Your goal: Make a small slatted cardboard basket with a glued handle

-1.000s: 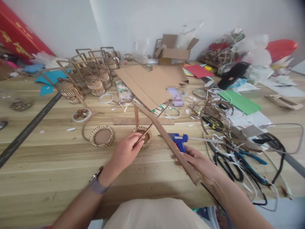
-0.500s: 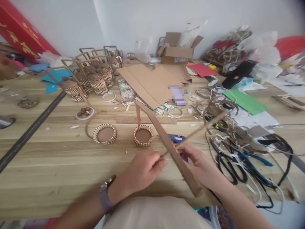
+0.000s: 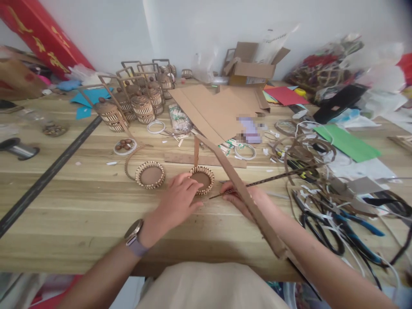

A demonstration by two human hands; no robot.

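Note:
My left hand [image 3: 175,201] rests on the wooden table, its fingers curled against the near rim of a small round cardboard basket base [image 3: 202,179]. My right hand [image 3: 244,201] is closed on a thin brown strip [image 3: 273,177] that runs up and right toward the scrap pile. A long bent cardboard strip [image 3: 238,189] rises from the basket's far side and slopes over my right wrist to the table's near edge. A second round base [image 3: 150,174] lies just left of my left hand.
Finished small lidded baskets [image 3: 135,103] stand at back left. Flat cardboard sheets [image 3: 219,109] and an open box [image 3: 251,71] lie behind. Scissors, pliers and curled strips [image 3: 325,214] crowd the right. A dish of beads [image 3: 125,146] sits left of centre.
My left hand let go of the thin strip and moved forward to the basket base. My right hand shifted left with the strip. The camera turned left, and the blue glue gun is no longer seen.

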